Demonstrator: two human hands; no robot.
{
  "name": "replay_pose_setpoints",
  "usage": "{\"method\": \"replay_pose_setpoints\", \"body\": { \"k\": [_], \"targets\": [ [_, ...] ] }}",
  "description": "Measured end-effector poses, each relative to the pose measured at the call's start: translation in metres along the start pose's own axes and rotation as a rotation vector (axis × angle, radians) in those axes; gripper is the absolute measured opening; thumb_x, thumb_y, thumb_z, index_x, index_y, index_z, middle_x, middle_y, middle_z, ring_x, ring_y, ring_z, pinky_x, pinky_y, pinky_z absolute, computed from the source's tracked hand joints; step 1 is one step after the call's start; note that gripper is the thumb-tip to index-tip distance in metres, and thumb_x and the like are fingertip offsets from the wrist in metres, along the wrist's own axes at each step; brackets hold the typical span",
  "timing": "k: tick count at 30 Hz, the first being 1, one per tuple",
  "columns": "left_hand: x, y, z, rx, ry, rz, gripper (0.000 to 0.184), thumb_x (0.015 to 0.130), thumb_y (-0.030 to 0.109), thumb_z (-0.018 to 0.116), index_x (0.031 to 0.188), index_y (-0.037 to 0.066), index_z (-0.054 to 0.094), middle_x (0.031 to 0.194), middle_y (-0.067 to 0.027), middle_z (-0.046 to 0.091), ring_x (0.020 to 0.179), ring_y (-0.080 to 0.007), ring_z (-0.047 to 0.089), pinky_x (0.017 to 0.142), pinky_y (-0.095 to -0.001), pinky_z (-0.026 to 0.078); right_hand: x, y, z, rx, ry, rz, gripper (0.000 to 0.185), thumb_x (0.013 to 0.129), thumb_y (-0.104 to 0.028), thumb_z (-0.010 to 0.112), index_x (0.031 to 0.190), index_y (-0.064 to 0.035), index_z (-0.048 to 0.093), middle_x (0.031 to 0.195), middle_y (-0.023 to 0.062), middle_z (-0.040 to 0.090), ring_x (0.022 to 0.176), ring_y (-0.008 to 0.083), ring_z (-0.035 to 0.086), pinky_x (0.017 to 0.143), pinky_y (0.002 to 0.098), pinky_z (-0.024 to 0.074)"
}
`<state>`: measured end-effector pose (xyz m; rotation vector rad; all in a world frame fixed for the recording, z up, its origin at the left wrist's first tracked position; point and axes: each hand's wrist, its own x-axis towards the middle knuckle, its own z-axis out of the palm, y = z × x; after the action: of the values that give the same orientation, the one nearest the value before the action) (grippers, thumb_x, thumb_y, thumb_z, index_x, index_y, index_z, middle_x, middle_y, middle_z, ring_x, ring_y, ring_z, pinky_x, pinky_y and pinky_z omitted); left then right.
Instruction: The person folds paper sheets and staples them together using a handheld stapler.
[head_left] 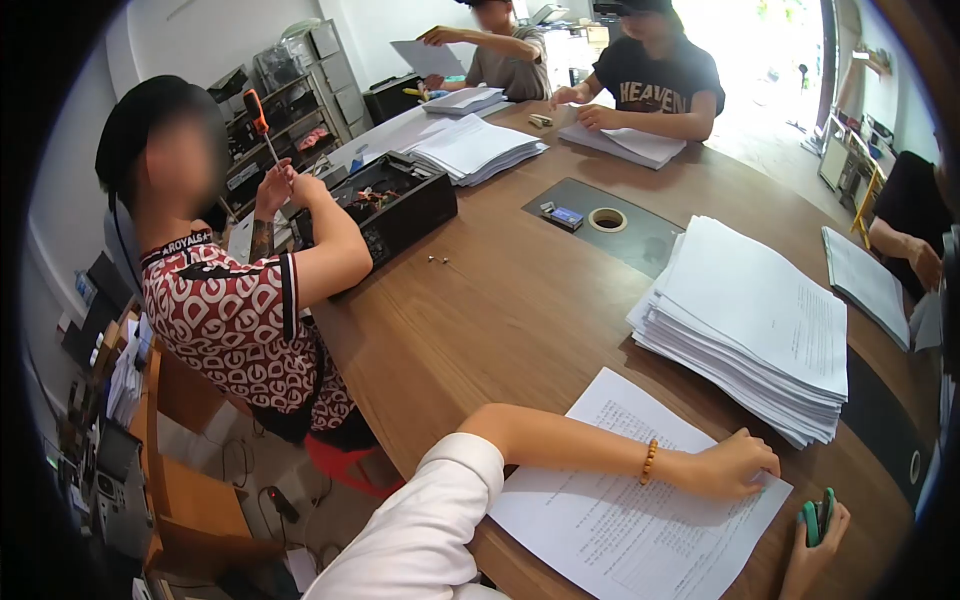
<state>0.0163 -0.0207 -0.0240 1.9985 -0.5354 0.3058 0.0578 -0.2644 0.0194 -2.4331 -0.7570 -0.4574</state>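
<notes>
On the table point(500, 330), printed paper point(645, 535) lies under our curled left hand point(732, 467), its grip we can't tell; beside the paper, our right hand point(815, 556) grips a green stapler point(811, 523).

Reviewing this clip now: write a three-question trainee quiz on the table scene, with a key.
1. Which of the wearer's hands has a beaded bracelet at its wrist?
2. True or false: the right hand holds a screwdriver.
3. The tape roll lies on: (a) the thick paper stack, (b) the dark panel, (c) the open black case.

Key: 1. The left hand, over the printed sheet. 2. False; it holds a green stapler. 3. b.
</notes>
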Motion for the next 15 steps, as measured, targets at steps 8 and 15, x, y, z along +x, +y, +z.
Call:
{"method": "replay_pose_setpoints", "body": {
  "k": [8,15],
  "targets": [
    [0.000,0.004,-0.004,0.011,-0.012,-0.015,0.021,0.078,0.008,0.065,0.099,0.005,0.062,0.092,-0.0078,0.064,0.091,-0.0229,0.056,0.086,-0.0355,0.036,-0.010,0.031,0.014,-0.055,0.044,-0.041,0.047,0.077,-0.006,0.062,0.122,0.0016,0.051,0.118,0.0158,0.049,0.114,0.0317,0.045,0.100,0.0407,0.0337],
    [0.001,0.005,-0.006,0.047,-0.045,-0.054,0.021,0.080,0.006,0.063,0.101,0.005,0.062,0.094,-0.0075,0.064,0.092,-0.0223,0.055,0.087,-0.0353,0.036,0.027,-0.057,-0.091,-0.072,0.126,-0.349,0.052,0.080,-0.016,0.060,0.128,0.0008,0.047,0.133,0.0158,0.044,0.121,0.0296,0.043,0.101,0.0399,0.0326]
  ]
}}
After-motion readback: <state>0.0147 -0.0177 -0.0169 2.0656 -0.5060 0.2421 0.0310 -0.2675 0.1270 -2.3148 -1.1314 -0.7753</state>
